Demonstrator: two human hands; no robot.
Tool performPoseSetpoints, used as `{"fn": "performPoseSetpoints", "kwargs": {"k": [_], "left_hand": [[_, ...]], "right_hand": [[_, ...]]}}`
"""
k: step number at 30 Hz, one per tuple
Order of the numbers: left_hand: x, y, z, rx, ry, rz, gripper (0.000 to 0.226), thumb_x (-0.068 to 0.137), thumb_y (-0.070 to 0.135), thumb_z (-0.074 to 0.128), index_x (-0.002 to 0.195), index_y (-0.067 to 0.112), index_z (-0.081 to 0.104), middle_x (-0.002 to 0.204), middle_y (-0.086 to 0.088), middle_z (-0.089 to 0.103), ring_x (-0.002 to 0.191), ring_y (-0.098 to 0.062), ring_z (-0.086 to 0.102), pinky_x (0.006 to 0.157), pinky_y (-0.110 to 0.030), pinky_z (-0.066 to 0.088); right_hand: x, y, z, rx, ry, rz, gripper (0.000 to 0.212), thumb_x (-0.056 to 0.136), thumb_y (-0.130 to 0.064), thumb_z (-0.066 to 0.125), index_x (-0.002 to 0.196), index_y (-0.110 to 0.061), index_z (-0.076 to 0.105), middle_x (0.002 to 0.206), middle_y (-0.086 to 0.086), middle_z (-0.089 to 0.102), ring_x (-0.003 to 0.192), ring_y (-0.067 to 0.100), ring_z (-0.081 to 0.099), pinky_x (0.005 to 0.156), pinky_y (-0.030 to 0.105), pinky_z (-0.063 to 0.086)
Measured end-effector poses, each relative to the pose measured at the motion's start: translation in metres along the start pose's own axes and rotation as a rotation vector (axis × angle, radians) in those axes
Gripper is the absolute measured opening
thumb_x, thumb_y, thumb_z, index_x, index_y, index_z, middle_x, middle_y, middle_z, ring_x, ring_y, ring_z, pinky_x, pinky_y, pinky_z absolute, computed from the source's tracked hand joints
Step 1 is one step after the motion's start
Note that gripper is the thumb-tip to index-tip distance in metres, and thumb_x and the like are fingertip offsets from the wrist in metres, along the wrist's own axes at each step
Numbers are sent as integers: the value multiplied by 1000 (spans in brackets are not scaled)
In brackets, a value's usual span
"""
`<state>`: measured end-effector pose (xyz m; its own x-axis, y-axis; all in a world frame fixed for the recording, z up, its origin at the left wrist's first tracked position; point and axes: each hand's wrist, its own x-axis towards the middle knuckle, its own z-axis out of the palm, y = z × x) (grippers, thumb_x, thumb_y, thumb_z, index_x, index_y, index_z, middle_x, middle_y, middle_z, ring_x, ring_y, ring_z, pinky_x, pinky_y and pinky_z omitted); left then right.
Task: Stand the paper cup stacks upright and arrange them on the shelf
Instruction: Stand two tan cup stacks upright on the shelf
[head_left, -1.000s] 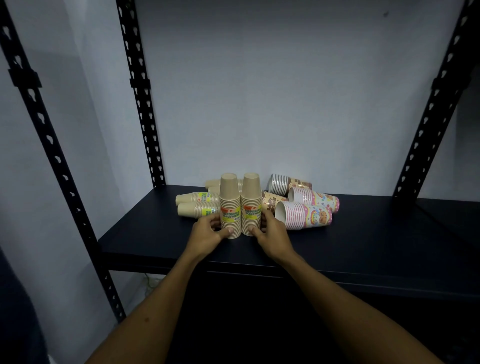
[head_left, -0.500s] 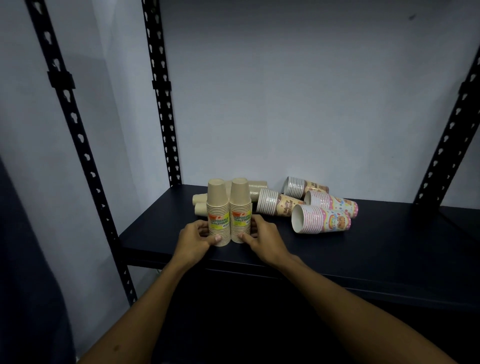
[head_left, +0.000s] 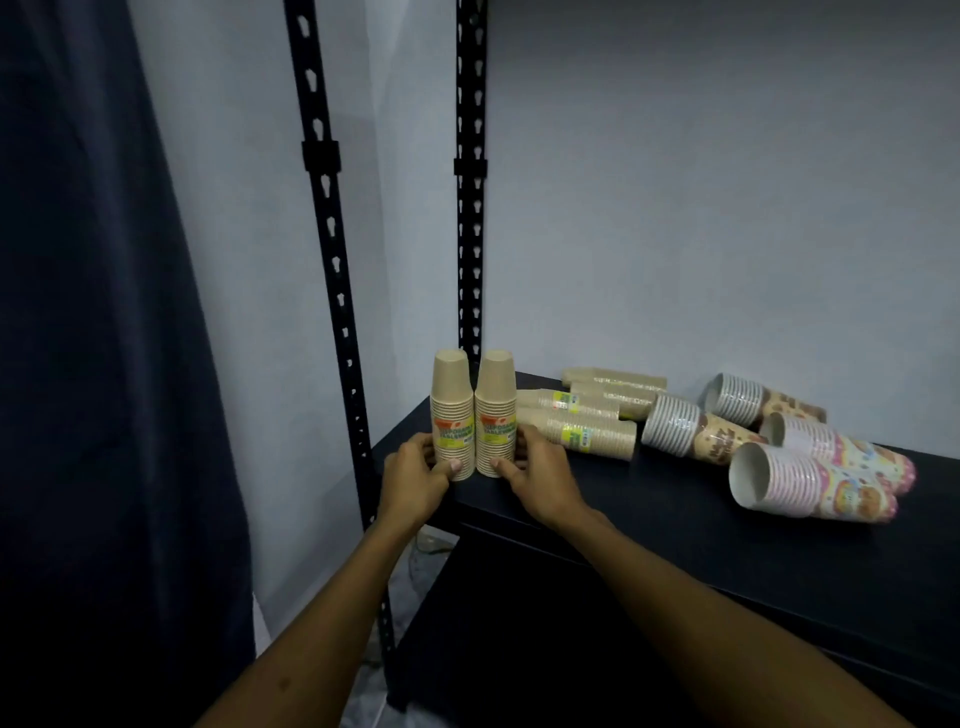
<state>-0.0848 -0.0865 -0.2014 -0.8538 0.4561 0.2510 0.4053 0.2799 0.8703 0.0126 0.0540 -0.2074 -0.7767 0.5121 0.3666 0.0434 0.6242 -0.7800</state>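
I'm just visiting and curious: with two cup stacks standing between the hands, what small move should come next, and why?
Probably let go of the two upright stacks and reach the right hand to the nearest lying brown stack. The pair already stands side by side at the shelf's left end, with the left hand steadying it, while several stacks still lie on their sides just to the right.

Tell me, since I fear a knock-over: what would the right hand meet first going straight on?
Probably the lying tan cup stacks just beyond the right hand; depth is unclear.
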Motion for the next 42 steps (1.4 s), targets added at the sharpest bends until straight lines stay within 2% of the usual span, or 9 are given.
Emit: {"fn": "performPoseSetpoints", "kwargs": {"k": [6,12,18,22,25,28,31,35,42], "left_hand": [[20,-6,1,50,84,-38,43,83,15,71,123,8,59,120,-9,66,108,-21,63,90,-26,46],[39,-7,3,88,108,-65,42,84,16,70,123,6,57,120,-11,66,109,-26,62,94,-37,50],[63,-12,3,129,38,-77,38,90,14,61,126,8,51,125,-11,62,112,-27,59,89,-31,44],[73,-15,5,137,26,-71,32,92,12,57,120,9,43,123,-12,61,109,-28,59,86,-35,46],[74,-18,6,104,49,-54,34,91,10,58,123,7,46,124,-11,61,111,-27,59,89,-34,46],[71,-20,4,26,84,-31,39,88,8,62,126,6,52,124,-10,63,113,-22,60,92,-28,46],[68,-20,3,-28,94,-9,40,87,6,64,126,6,55,122,-8,64,110,-16,60,88,-22,44],[66,-19,3,-27,113,10,38,87,6,64,124,6,56,120,-8,66,100,-9,58,86,-21,43],[66,-19,5,-25,119,10,39,87,6,64,125,6,56,121,-9,65,110,-18,61,88,-22,43]], "right_hand": [[31,0,24,19,-1,24,43,86,-12,67,125,-7,51,122,9,64,110,20,61,95,40,51],[57,6,40,15,18,64,43,86,-14,67,125,-9,49,122,9,64,111,22,61,96,43,50],[75,12,49,-6,61,81,43,85,-18,70,122,-10,49,118,10,65,108,24,61,93,44,52],[80,14,50,-43,79,79,42,84,-19,71,119,-11,49,118,8,65,106,21,62,92,41,52],[83,15,50,-71,80,53,44,83,-22,73,119,-12,50,118,7,65,105,20,62,91,41,53],[85,15,50,-75,79,36,47,82,-23,73,123,-11,51,119,6,64,106,19,61,92,40,52],[82,17,47,-54,63,26,49,84,-20,70,127,-10,51,120,6,64,107,19,61,92,36,52],[81,19,46,-19,46,32,48,86,-17,68,129,-8,51,120,6,65,109,19,61,94,35,51],[82,20,47,-31,37,44,46,87,-18,67,129,-11,50,119,5,65,106,18,61,94,39,51]]}}
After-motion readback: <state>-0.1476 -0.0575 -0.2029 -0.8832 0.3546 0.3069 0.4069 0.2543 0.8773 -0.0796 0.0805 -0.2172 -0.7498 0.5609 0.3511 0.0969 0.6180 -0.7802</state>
